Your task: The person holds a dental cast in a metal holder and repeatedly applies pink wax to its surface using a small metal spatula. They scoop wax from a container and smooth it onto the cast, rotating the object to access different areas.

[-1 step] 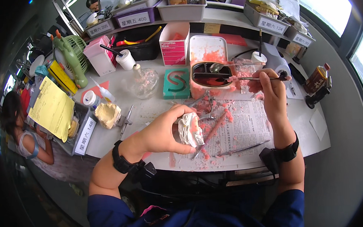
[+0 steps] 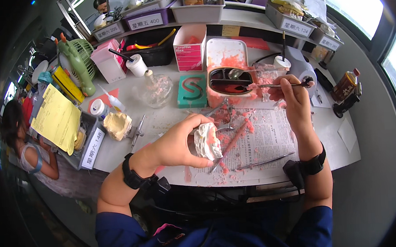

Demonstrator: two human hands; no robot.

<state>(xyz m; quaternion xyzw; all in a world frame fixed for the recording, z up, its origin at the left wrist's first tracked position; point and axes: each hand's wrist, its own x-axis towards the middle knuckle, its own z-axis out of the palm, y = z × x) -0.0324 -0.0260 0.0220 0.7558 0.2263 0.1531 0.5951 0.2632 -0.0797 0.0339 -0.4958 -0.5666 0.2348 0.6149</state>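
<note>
Head view: across the table [image 2: 331, 141], past newspaper [image 2: 270, 142], could jolt the pot [image 2: 219, 100] by swinging wide. With left hand [image 2: 176, 144], half-curled round the cast [image 2: 209, 142] above the newspaper, could drop it if gripping loosely. With right hand [image 2: 290, 96], pinched on the tool [image 2: 302, 85] beside the pot, could drip wax [image 2: 251, 86] if tilting too far.

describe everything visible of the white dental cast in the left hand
The dental cast is chalky white, apparently plaster, with rough tooth-like bumps and a pink, wax-like patch toward its upper right. It sits tilted in the left hand, between thumb and fingers, raised over the newspaper. Its palm side is hidden.
</note>
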